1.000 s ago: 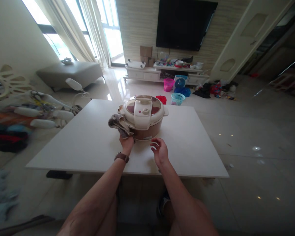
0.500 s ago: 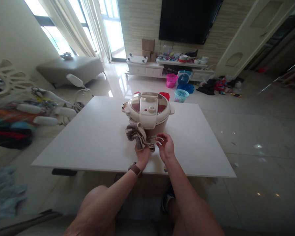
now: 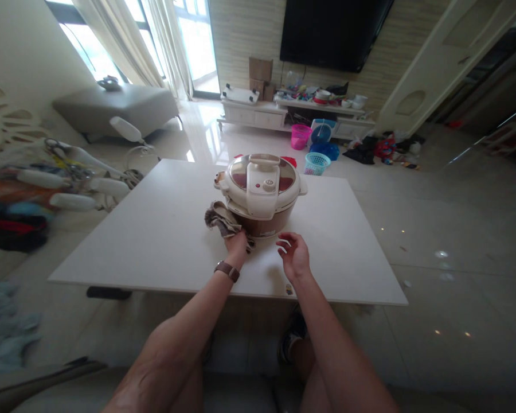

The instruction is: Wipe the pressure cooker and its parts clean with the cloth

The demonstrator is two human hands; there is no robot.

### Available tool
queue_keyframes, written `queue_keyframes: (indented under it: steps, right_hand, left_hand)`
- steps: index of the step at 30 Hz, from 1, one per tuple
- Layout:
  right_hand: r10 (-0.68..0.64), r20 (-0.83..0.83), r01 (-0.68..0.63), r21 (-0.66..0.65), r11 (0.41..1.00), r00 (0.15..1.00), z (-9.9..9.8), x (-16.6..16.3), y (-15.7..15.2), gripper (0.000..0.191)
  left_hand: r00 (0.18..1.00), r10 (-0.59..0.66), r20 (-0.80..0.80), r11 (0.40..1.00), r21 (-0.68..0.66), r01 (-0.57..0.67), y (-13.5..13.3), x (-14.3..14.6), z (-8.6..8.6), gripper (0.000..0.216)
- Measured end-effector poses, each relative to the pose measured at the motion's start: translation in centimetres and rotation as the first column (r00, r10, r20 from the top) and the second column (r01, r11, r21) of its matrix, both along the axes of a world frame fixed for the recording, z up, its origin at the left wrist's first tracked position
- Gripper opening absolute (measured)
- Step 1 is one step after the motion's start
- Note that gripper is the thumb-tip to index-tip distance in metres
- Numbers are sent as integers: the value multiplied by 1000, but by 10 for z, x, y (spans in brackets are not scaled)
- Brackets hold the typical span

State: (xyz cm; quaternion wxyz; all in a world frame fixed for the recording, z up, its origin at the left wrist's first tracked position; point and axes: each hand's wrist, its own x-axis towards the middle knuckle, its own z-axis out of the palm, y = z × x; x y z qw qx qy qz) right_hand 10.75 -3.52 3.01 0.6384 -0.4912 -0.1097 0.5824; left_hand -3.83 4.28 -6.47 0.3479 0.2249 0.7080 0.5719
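Observation:
A cream and brown rice cooker (image 3: pixel 261 195) with its lid closed stands on a white table (image 3: pixel 163 235). My left hand (image 3: pixel 236 243), with a watch on its wrist, is shut on a crumpled grey-brown cloth (image 3: pixel 222 219) and presses it against the cooker's lower left side. Just in front of the cooker, to the right, my right hand (image 3: pixel 293 255) hovers above the table with fingers loosely apart, holding nothing.
A rack with colourful clothes and white hangers (image 3: pixel 47 189) stands to the left of the table. Behind are a grey bench (image 3: pixel 116 109), a TV stand (image 3: pixel 284 115), pink (image 3: pixel 300 136) and blue (image 3: pixel 316 163) baskets and scattered items on the glossy floor.
My left hand moved the cloth from the cooker's front to its lower left side. My right hand drew slightly back from the cooker. The view shifted a little.

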Motion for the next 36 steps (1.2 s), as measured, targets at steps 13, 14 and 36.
queue_keyframes:
  steps: [13, 14, 36]
  right_hand:
    - [3, -30, -4, -41, 999, 1000, 0, 0, 12, 11]
    - [4, -28, -5, -38, 999, 1000, 0, 0, 11, 12]
    - [42, -14, -43, -33, 999, 999, -7, -18, 17, 13]
  left_hand:
    - [993, -61, -102, 994, 87, 70, 33, -36, 2, 57]
    - [991, -55, -121, 994, 85, 65, 32, -38, 1, 58]
    - [972, -90, -217, 974, 187, 131, 10, -32, 28, 38]
